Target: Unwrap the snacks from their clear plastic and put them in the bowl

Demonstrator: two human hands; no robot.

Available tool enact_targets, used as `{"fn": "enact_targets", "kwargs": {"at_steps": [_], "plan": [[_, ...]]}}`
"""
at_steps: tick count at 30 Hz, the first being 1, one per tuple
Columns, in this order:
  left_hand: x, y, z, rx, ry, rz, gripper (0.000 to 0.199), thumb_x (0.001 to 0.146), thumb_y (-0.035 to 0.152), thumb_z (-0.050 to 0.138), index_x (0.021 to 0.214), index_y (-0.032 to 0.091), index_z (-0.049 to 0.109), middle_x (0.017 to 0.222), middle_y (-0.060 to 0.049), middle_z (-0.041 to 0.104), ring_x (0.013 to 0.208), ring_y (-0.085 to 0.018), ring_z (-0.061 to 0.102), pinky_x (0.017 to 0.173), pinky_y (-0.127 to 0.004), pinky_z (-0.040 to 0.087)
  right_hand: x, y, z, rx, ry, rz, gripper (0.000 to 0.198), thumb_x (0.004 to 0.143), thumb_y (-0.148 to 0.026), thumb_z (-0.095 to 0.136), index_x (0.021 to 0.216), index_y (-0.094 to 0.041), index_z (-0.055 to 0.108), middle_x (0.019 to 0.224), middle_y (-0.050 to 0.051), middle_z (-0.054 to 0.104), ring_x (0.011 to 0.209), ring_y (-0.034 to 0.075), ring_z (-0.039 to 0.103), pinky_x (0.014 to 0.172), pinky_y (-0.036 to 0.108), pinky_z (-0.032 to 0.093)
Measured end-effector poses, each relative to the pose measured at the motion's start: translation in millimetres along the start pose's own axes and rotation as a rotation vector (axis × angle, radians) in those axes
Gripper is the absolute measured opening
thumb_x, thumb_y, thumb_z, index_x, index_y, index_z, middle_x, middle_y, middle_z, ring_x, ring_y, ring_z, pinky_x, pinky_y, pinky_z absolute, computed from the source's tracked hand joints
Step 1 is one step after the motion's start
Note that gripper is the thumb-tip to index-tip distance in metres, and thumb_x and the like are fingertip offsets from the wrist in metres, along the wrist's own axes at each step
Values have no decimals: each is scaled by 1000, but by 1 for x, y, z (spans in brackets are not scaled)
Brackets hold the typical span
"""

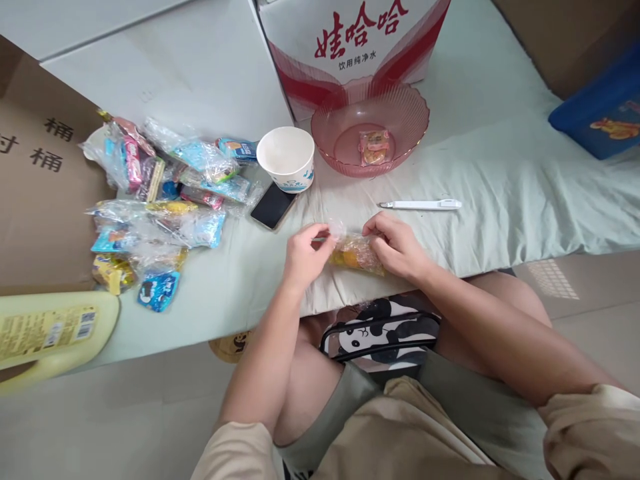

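Between my two hands lies a clear plastic bag (357, 257) with yellow and orange snack packets in it, on the pale green cloth near the front edge. My left hand (309, 252) pinches the bag's loose left end between thumb and fingers. At the other end my right hand (395, 245) is closed on the plastic, fingers curled. Just beyond, a white utility knife (423, 205) rests on the cloth. A pink see-through bowl (325, 143) behind it holds a small wrapped snack (374, 147).
A heap of bagged snacks (165, 193) spreads at left. One white paper cup (286, 160) stands by a black phone (273, 208). Behind the bowl is a white and red carton (353, 47). A yellow jug (60, 327) sits front left, a blue container (605, 107) at right.
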State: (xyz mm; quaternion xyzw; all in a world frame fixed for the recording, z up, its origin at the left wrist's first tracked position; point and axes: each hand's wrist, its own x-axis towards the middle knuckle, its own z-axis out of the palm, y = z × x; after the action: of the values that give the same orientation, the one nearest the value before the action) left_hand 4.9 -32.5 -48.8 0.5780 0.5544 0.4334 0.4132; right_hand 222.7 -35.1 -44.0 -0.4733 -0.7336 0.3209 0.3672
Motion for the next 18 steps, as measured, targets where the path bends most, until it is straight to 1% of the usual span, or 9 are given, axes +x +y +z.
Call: {"fn": "enact_targets", "kwargs": {"at_steps": [1, 2, 5, 8, 10, 12, 13, 15, 18], "plan": [[0, 0, 1, -4, 16, -22, 21, 77, 39, 76, 81, 18, 71, 78, -3, 71, 72, -17, 67, 66, -28, 54, -1, -1, -1, 4, -54, 6, 11, 80, -21, 50, 87, -20, 59, 73, 2, 59, 65, 16, 53, 62, 30, 42], [1, -1, 2, -38, 38, -41, 21, 80, 38, 72, 74, 18, 69, 70, -2, 68, 64, -15, 64, 61, -27, 53, -1, -1, -1, 7, -114, 17, 14, 82, -26, 54, 93, -20, 60, 68, -1, 56, 61, 15, 50, 60, 29, 40], [4, -2, 3, -213, 119, -92, 24, 80, 42, 72, 72, 19, 65, 66, 0, 65, 61, -13, 61, 58, -26, 52, -3, 0, 0, 2, -213, 21, 24, 88, -37, 58, 105, -20, 62, 57, -6, 50, 53, 13, 46, 57, 28, 38], [4, 0, 5, -368, 158, -158, 38, 81, 59, 66, 80, 21, 63, 78, -3, 69, 73, -16, 67, 66, -28, 56, -3, 1, 2, -14, -106, -48, 23, 94, -34, 54, 106, -20, 66, 73, 1, 62, 63, 15, 54, 65, 30, 44], [2, 3, 8, -429, 76, -166, 49, 78, 69, 64, 92, 22, 64, 97, -7, 72, 88, -19, 71, 74, -32, 59, -3, 2, 3, -14, -58, -78, 25, 96, -32, 52, 111, -20, 68, 85, 5, 66, 73, 17, 60, 72, 32, 48], [0, 5, 11, -393, 6, -144, 55, 70, 66, 76, 102, 22, 64, 109, -10, 73, 96, -22, 71, 80, -34, 58, -3, 2, 3, 4, -91, -120, 28, 96, -27, 50, 118, -21, 67, 93, 7, 67, 81, 19, 63, 78, 34, 51], [0, 5, 12, -358, 18, -140, 55, 66, 59, 82, 102, 22, 64, 107, -9, 73, 95, -22, 72, 81, -33, 58, -3, 3, 3, 13, -118, -144, 31, 94, -23, 50, 119, -21, 67, 97, 8, 68, 85, 20, 65, 80, 35, 52], [3, 3, 11, -338, 131, -161, 43, 67, 46, 84, 95, 20, 64, 94, -6, 74, 87, -21, 72, 80, -33, 57, -2, 5, -1, 13, -129, -157, 36, 88, -14, 48, 118, -21, 68, 105, 8, 70, 92, 21, 66, 85, 37, 54], [11, -1, 1, -455, 352, -204, 34, 68, 37, 80, 89, 20, 59, 79, -1, 70, 79, -19, 72, 79, -33, 57, 1, 11, -9, -22, -13, -45, 42, 79, -5, 44, 107, -21, 70, 99, 6, 73, 90, 20, 68, 85, 37, 54]]}}
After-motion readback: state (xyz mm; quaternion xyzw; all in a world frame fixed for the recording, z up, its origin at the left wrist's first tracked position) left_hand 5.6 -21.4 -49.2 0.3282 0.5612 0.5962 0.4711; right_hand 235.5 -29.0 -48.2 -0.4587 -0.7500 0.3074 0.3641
